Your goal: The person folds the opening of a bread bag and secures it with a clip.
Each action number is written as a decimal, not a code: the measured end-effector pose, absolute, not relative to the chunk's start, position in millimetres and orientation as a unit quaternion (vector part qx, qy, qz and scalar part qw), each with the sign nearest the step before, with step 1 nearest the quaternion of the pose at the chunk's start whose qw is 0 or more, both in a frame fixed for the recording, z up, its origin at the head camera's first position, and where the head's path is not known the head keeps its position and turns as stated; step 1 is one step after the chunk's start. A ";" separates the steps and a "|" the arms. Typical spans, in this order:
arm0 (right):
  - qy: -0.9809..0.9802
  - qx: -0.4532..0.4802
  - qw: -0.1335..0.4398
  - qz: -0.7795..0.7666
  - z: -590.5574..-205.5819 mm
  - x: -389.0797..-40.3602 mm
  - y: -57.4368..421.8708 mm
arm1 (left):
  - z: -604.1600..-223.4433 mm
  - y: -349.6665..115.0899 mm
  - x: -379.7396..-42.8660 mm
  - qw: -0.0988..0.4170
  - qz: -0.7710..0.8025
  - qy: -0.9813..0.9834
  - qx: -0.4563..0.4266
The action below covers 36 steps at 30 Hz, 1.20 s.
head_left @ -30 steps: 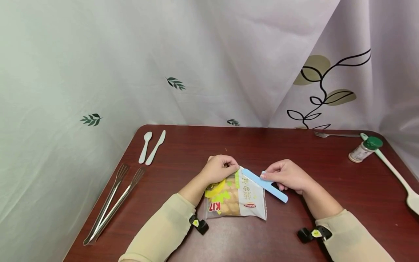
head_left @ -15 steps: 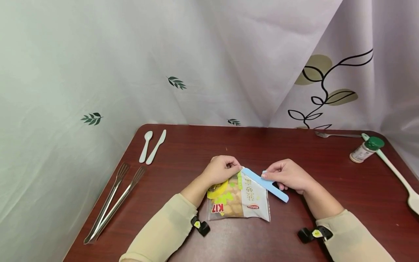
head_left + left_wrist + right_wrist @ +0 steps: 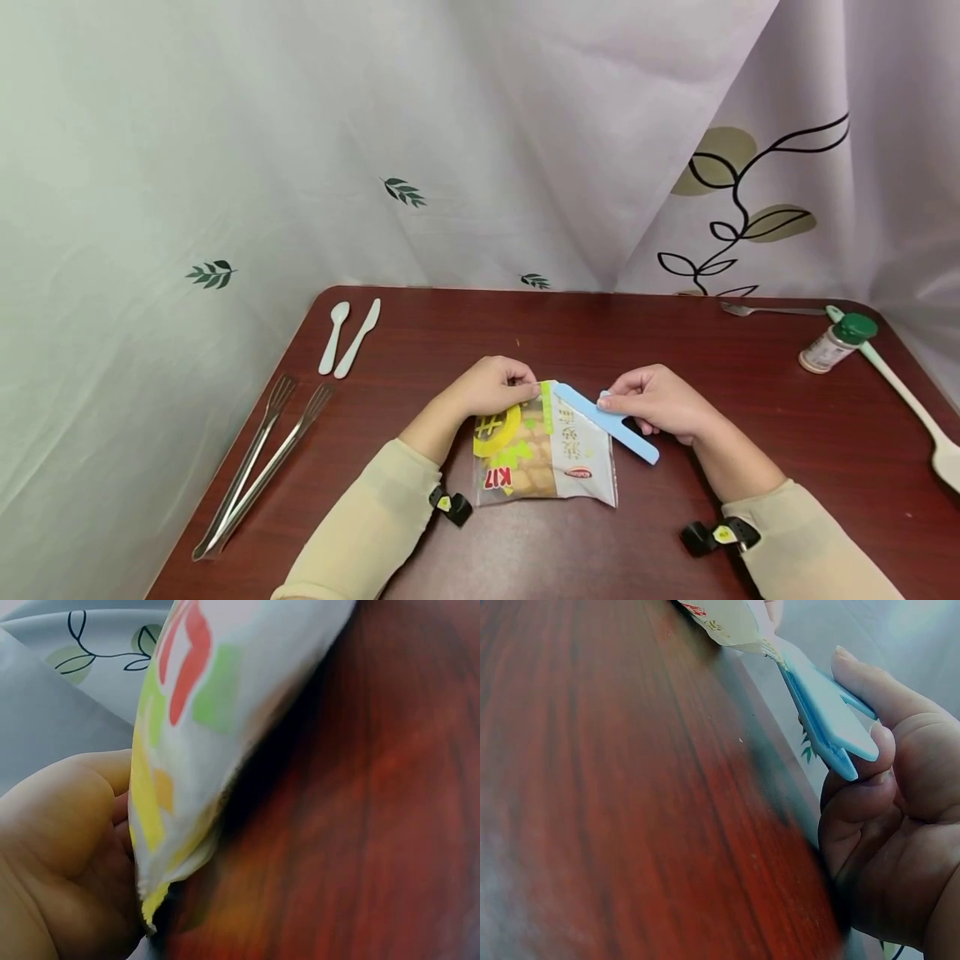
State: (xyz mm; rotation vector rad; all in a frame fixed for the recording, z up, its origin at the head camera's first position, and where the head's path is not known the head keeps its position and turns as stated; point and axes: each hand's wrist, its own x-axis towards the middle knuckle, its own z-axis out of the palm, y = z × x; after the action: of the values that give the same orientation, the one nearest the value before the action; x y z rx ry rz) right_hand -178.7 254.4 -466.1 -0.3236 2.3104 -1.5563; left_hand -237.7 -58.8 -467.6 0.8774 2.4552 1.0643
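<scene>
My left hand (image 3: 495, 387) pinches the far edge of a snack bag (image 3: 536, 454), thumb on top. Pale golden pieces show through the bag's clear front, beside yellow, green and red print. In the left wrist view the bag (image 3: 202, 712) stands tilted, its crimped edge by the palm. My right hand (image 3: 663, 404) grips a light blue bag clip (image 3: 639, 446) by its side tab between thumb and fingers. The clip lies slantwise along the bag's right upper corner. Seen from the right wrist, the clip's (image 3: 829, 716) two bars part at the near end, and its far end meets the bag's edge.
A white spoon (image 3: 333, 337) and white knife (image 3: 357, 337) lie at the back left, with metal tongs (image 3: 247, 483) in front. At the back right are a metal fork (image 3: 772, 310), a green-capped shaker (image 3: 828, 348) and a long pale spoon (image 3: 903, 392). A curtain (image 3: 480, 150) hangs behind the table.
My left hand has slid a little to the left along the bag's edge, showing more of the yellow print. My right hand and the clip have stayed nearly still.
</scene>
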 end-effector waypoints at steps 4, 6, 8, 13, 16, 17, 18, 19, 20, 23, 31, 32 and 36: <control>0.808 -0.113 0.164 -0.554 -467.1 -179.6 254.5 | -469.5 -56.5 -237.5 0.152 0.377 0.859 0.312; 0.807 -0.113 0.163 -0.557 -467.4 -180.2 254.5 | -469.5 -55.1 -236.8 0.148 0.375 0.860 0.311; 0.805 -0.114 0.163 -0.559 -467.2 -180.4 254.5 | -469.7 -53.7 -235.8 0.142 0.369 0.865 0.309; 0.804 -0.111 0.166 -0.560 -466.2 -180.5 254.3 | -470.2 -49.6 -233.0 0.115 0.338 0.880 0.313; 0.804 -0.106 0.167 -0.560 -466.0 -180.6 254.2 | -470.8 -46.4 -231.4 0.103 0.328 0.885 0.314; 0.804 -0.105 0.168 -0.560 -466.0 -180.8 254.1 | -471.1 -45.5 -230.8 0.102 0.328 0.885 0.313; 0.804 -0.105 0.168 -0.560 -466.0 -180.8 254.1 | -471.0 -44.7 -230.1 0.102 0.329 0.886 0.312; 0.805 -0.105 0.168 -0.560 -466.1 -180.9 254.0 | -471.0 -44.0 -229.4 0.102 0.328 0.886 0.311; 0.804 -0.105 0.168 -0.560 -466.2 -181.0 253.9 | -470.9 -43.3 -228.8 0.102 0.328 0.887 0.310; 0.804 -0.105 0.168 -0.561 -466.4 -181.0 253.5 | -470.1 -42.0 -227.0 0.103 0.328 0.887 0.308; 0.806 -0.100 0.168 -0.558 -467.5 -180.3 252.6 | -470.2 -40.9 -225.5 0.105 0.339 0.884 0.306; 0.806 -0.100 0.168 -0.558 -467.5 -180.1 252.5 | -470.6 -40.8 -225.5 0.105 0.339 0.883 0.305; 0.806 -0.099 0.168 -0.559 -467.6 -179.8 252.4 | -471.4 -40.2 -225.4 0.103 0.337 0.886 0.303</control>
State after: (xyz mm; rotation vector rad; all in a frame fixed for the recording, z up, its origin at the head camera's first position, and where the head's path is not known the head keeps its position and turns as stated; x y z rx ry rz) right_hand -179.8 252.4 -467.6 -0.2829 2.2934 -1.5895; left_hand -225.4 -40.2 -471.4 0.8933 2.6135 0.9954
